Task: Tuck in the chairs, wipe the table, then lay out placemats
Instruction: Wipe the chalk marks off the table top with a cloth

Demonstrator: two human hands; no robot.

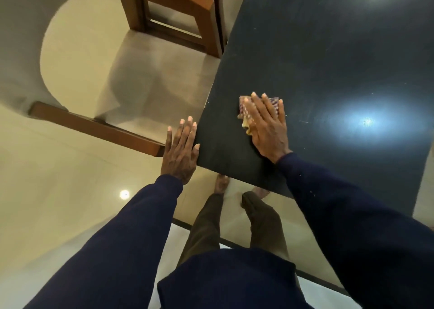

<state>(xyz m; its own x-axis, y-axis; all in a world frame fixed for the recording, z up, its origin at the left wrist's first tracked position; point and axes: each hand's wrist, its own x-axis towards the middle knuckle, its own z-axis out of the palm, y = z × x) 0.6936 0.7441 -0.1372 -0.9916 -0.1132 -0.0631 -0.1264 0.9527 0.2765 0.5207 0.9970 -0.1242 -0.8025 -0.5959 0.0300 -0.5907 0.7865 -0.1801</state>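
The right grip lies flat with straight fingers, pressing a checked cloth onto the dark bench near its near-left corner. Part of the cloth shows past the fingertips and on the thumb side. The left grip is also open with straight fingers. It sits just off that corner, its thumb touching the bench's edge. Both sleeves are dark blue. A wooden chair stands by the bench's left edge on a pale floor.
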